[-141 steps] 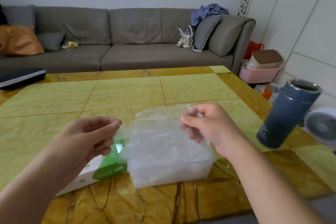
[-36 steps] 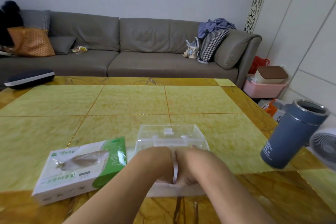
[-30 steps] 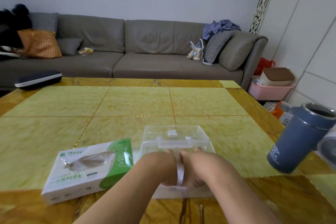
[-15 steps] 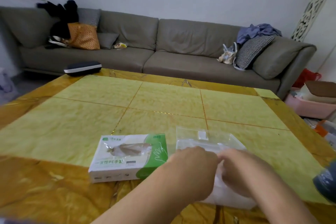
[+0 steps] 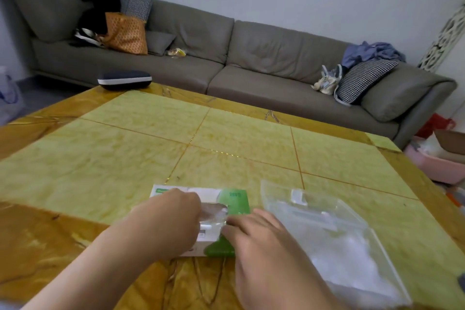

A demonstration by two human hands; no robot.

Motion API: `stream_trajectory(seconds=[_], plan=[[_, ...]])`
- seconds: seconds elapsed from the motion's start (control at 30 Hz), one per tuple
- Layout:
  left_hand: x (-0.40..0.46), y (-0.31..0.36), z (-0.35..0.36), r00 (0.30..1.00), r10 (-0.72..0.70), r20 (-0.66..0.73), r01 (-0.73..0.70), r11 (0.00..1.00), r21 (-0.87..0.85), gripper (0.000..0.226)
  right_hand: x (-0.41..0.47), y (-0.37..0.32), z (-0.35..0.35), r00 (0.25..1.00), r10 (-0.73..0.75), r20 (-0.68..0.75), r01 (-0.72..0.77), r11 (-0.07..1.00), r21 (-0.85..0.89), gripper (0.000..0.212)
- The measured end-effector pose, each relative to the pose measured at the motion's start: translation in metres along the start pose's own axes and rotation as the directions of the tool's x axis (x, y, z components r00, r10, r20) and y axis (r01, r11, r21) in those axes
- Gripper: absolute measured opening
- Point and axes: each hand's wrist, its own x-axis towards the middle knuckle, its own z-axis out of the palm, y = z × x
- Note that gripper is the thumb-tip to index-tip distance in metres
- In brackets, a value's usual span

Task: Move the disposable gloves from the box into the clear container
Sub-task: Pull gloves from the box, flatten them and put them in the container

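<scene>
Yellow table [image 5: 100,178]: your left hand [image 5: 166,224] and right hand [image 5: 254,236] both sit on the glove box [image 5: 236,200], fingers at the glove [image 5: 214,210] in its slot, grip state unclear; clear container [image 5: 352,239] lies just right.

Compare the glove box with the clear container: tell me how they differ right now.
The glove box is opaque white and green card; the clear container is see-through plastic. Both hands, the left hand and right hand, are at the glove box; neither touches the clear container. The glove box lies left of the clear container. Both rest on the table.
</scene>
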Motion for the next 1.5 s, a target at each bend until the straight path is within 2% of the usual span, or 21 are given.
stream_trajectory(seconds=[0.1, 0.17, 0.3, 0.4, 0.47, 0.53, 0.63, 0.77, 0.83, 0.9, 0.97, 1.03, 1.1, 1.2, 1.3, 1.37, 1.43, 1.5], plan=[[-0.001, 0.005, 0.003, 0.981, 0.130, 0.144, -0.156, 0.969, 0.192, 0.029, 0.008, -0.001, 0.010, 1.000, -0.001, 0.012, 0.002, 0.999, -0.032, 0.055], [0.001, 0.010, 0.003, 0.976, 0.162, 0.148, -0.192, 0.958, 0.213, 0.029, 0.009, 0.000, 0.007, 1.000, -0.006, 0.007, 0.006, 1.000, -0.013, 0.060], [0.007, 0.007, 0.004, 0.992, 0.123, 0.031, -0.125, 0.988, 0.094, 0.026, 0.006, -0.003, 0.003, 0.999, 0.039, 0.014, -0.039, 0.999, 0.022, 0.057], [0.006, -0.001, 0.003, 0.990, 0.027, -0.139, -0.052, 0.982, -0.179, 0.032, 0.004, -0.005, -0.001, 0.999, 0.037, 0.032, -0.038, 0.998, 0.041, 0.055], [0.005, -0.007, -0.003, 0.982, 0.002, -0.188, -0.059, 0.953, -0.297, 0.033, 0.003, -0.006, -0.004, 0.999, 0.032, 0.020, -0.033, 0.998, 0.046, 0.055], [0.003, -0.008, -0.008, 0.978, -0.007, -0.209, -0.064, 0.941, -0.333, 0.027, 0.001, -0.007, -0.007, 0.999, 0.034, 0.015, -0.034, 0.998, 0.056, 0.053], [0.000, -0.009, -0.010, 0.967, -0.021, -0.255, -0.071, 0.935, -0.347, 0.006, 0.000, -0.008, -0.008, 0.999, 0.029, 0.015, -0.030, 0.997, 0.066, 0.051], [0.001, -0.010, -0.005, 0.953, -0.026, -0.302, -0.100, 0.912, -0.397, 0.015, -0.001, -0.009, -0.007, 0.999, 0.053, 0.005, -0.053, 0.995, 0.081, 0.049], [-0.001, -0.007, -0.012, 0.935, -0.039, -0.353, -0.162, 0.837, -0.523, 0.015, -0.002, -0.010, -0.009, 0.998, 0.059, 0.009, -0.059, 0.995, 0.082, 0.044], [-0.003, -0.006, -0.021, 0.916, -0.072, -0.394, -0.226, 0.720, -0.656, 0.014, -0.002, -0.010, -0.011, 0.998, 0.055, 0.028, -0.057, 0.995, 0.083, 0.044], [-0.006, -0.006, -0.029, 0.914, -0.129, -0.384, -0.268, 0.519, -0.812, 0.011, 0.000, -0.010, -0.012, 0.997, 0.052, 0.058, -0.057, 0.995, 0.080, 0.047], [-0.008, -0.008, -0.036, 0.924, -0.151, -0.352, -0.307, 0.259, -0.916, 0.006, 0.002, -0.009, -0.011, 0.995, 0.051, 0.081, -0.056, 0.996, 0.068, 0.047], [-0.008, -0.010, -0.039, 0.922, -0.146, -0.359, -0.353, 0.068, -0.933, 0.013, 0.004, -0.009, -0.010, 0.996, 0.051, 0.077, -0.056, 0.996, 0.064, 0.045], [-0.009, -0.011, -0.043, 0.916, -0.139, -0.376, -0.395, -0.149, -0.907, 0.015, 0.005, -0.008, -0.009, 0.997, 0.064, 0.052, -0.068, 0.994, 0.084, 0.044], [-0.009, -0.011, -0.045, 0.919, -0.112, -0.379, -0.395, -0.220, -0.892, 0.010, 0.004, -0.009, -0.012, 0.996, 0.091, -0.004, -0.089, 0.982, 0.168, 0.033], [-0.010, -0.009, -0.045, 0.924, -0.106, -0.368, -0.383, -0.257, -0.887, 0.013, -0.001, -0.009, -0.016, 0.979, 0.182, -0.097, -0.145, 0.942, 0.302, 0.023], [-0.011, -0.005, -0.047, 0.926, -0.105, -0.362, -0.377, -0.274, -0.885, 0.013, -0.006, -0.004, -0.022, 0.926, 0.306, -0.221, -0.167, 0.857, 0.487, 0.026], [-0.014, -0.001, -0.048, 0.926, -0.091, -0.366, -0.377, -0.261, -0.889, 0.017, -0.008, 0.007, -0.030, 0.856, 0.425, -0.296, -0.088, 0.683, 0.725, 0.033]])
